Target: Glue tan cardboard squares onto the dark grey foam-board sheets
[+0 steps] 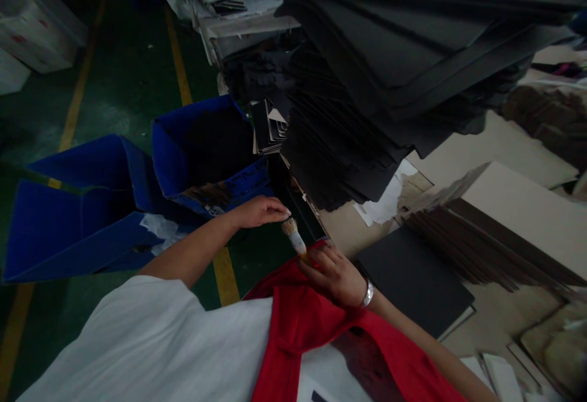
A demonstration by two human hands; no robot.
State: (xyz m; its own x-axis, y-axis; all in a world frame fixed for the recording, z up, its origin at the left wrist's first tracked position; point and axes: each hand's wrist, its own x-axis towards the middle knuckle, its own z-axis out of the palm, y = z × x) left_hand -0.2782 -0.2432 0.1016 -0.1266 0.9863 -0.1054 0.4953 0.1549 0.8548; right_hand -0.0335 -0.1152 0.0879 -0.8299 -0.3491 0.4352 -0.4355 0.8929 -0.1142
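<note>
A paintbrush (296, 240) with pale bristles and a white ferrule is held by the handle in my right hand (334, 272), close to my red apron (302, 322). That hand's fingers are curled round the handle, and a shiny bracelet sits at its wrist. My left hand (260, 211) reaches in from the left with its fingertips pinched together at the dark tip of the bristles. The brush slants, its bristles pointing up and to the left. Beyond the hands rises a tall stack of black boards (358, 115) on the table.
Two blue bins (158, 206) (211, 109) stand on the green floor at left, one with dark material inside. On the table lie a black board (413, 274) and a stack of pale-topped boards (527, 212). White boxes (36, 29) stand far left.
</note>
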